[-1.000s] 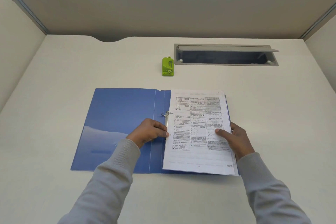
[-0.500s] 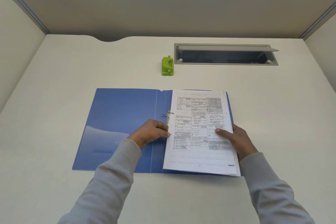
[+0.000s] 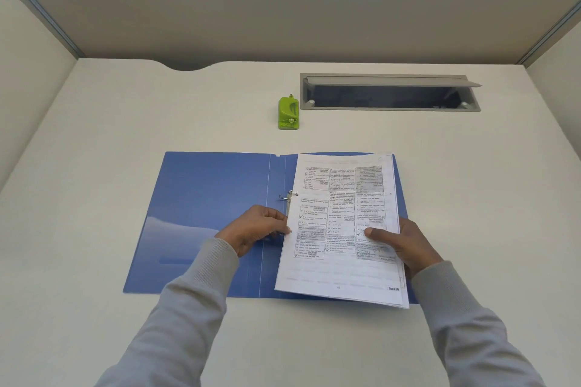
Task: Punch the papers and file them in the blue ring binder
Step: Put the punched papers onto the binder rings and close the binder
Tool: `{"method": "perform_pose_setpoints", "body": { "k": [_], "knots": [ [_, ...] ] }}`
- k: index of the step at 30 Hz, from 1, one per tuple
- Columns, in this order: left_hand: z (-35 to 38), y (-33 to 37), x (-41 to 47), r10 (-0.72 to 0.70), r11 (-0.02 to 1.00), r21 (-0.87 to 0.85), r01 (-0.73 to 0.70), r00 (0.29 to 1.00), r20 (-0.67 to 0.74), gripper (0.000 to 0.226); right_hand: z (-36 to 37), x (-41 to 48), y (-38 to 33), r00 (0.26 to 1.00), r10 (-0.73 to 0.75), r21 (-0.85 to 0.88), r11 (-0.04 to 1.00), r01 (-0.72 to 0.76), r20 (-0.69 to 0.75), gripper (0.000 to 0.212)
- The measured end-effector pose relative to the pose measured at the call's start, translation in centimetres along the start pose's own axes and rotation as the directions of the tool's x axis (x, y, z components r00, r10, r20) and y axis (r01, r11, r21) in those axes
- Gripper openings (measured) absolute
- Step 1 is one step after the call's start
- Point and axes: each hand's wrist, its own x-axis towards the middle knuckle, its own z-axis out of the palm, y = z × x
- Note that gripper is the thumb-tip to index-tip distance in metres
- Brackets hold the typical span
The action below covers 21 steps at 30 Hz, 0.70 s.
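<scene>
The blue ring binder lies open on the desk, with its metal ring showing at the spine. A stack of printed papers rests over the binder's right half, its left edge at the rings. My left hand has curled fingers at the papers' left edge beside the lower ring, which it hides. My right hand grips the stack's right edge, thumb on top and fingers underneath. A green hole punch stands behind the binder.
An open grey cable slot is set in the desk at the back right. Partition walls enclose the desk on three sides. Bare desk lies to the left and right of the binder.
The papers and my right hand have shifted slightly to the right and toward me. My left hand stays at the rings.
</scene>
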Motion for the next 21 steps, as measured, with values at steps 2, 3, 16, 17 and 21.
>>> {"method": "perform_pose_setpoints", "body": {
  "k": [2,3,16,17,21],
  "knots": [
    [-0.04,-0.09,0.09,-0.001,1.0,-0.016,0.001,1.0,-0.008,0.008,-0.02,0.09,0.08,1.0,-0.008,-0.016,1.0,0.008,0.002,0.042],
    [-0.04,-0.12,0.14,-0.003,1.0,-0.026,0.003,1.0,-0.012,0.009,-0.02,0.09,0.1,1.0,-0.013,-0.023,1.0,0.013,0.002,0.042],
    [-0.29,-0.04,0.06,0.016,0.999,-0.05,-0.014,0.999,0.052,0.013,-0.05,0.23,0.1,0.999,-0.031,-0.064,0.997,0.031,-0.006,0.042],
    [-0.36,-0.05,0.03,0.016,0.998,-0.06,-0.013,0.998,0.06,0.015,-0.04,0.2,0.06,0.999,-0.033,-0.066,0.997,0.032,-0.007,0.042],
    [-0.41,-0.17,0.11,0.019,0.996,-0.085,-0.012,0.996,0.082,0.024,-0.09,0.24,0.06,0.999,-0.031,-0.055,0.998,0.03,-0.019,0.043]
  ]
}}
